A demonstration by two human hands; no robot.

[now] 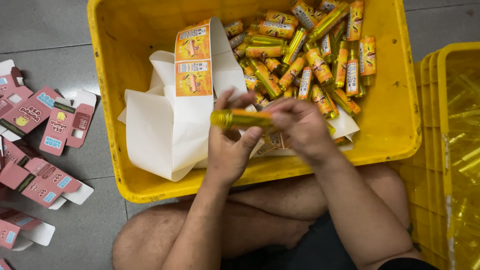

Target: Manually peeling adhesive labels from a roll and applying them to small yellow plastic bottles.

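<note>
Bottle (240, 118) lies sideways, cap at nine o'clock; I see my left hand (231, 145) and right hand (300, 127) both gripping it.

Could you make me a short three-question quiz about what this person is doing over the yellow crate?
1. True or false: both hands grip one small yellow bottle.
2. Where does the pile of labelled bottles lie? A) on the floor B) in the yellow crate C) on the person's lap
3. What lies flat on the floor at the left?

Key:
1. True: the left hand and right hand hold it sideways between them.
2. B
3. Unfolded pink cartons.
</note>
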